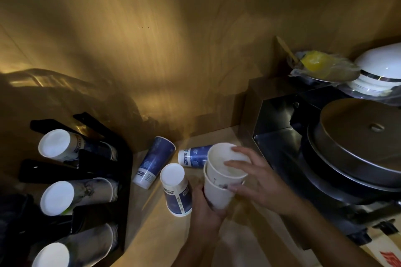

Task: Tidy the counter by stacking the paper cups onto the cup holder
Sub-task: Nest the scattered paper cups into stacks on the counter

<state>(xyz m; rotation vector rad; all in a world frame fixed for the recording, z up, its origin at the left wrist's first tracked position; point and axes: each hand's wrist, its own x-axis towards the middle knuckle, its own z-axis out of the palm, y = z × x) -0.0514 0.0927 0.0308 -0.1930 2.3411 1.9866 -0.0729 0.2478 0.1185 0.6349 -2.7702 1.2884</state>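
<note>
My left hand point(206, 212) grips a white paper cup point(217, 195) from below, above the wooden counter. A second white cup point(223, 165) sits nested in it, and my right hand point(258, 182) holds that one by its rim and side. A blue cup point(176, 191) stands upside down just left of my left hand. Two more blue cups lie on their sides: one point(154, 162) near the wall, another point(193, 156) behind the held cups. The black cup holder point(104, 165) at the left carries three stacks of cups point(58, 145).
A dark metal appliance point(282, 119) with a round steel lid point(360, 136) fills the right side, close to my right arm. White bowls point(379, 69) and a plastic-wrapped dish point(321, 67) sit on top of it. A wooden wall point(173, 50) backs the counter.
</note>
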